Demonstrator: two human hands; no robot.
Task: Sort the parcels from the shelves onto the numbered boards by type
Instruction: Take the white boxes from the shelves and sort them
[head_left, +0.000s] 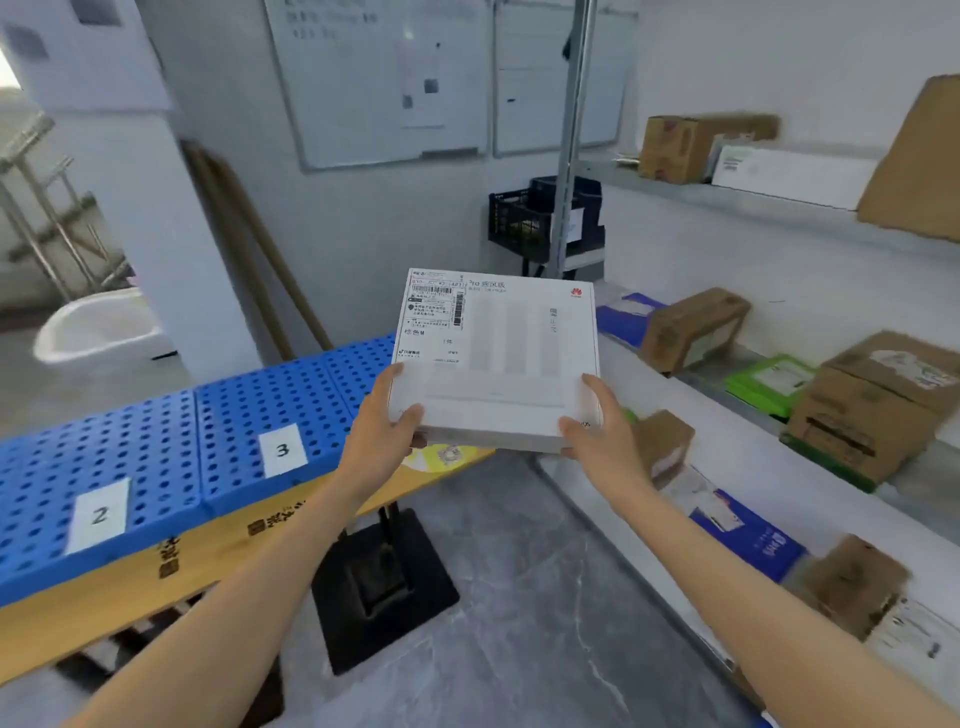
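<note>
Both hands hold the flat white carton (496, 358) in the air between the shelves (769, 202) and the blue boards: the left hand (382, 431) and right hand (597, 426) each pinch a near corner. Boards 2 (98, 514) and 3 (283, 449) show no parcels; brown cardboard boxes (693, 327) and glossy mailers remain shelved, so sorting appears early. The boards are rigid perforated plastic.

The bench (208, 564) carries blue boards (156, 441); shelves (727, 196) hold parcels (691, 327).
</note>
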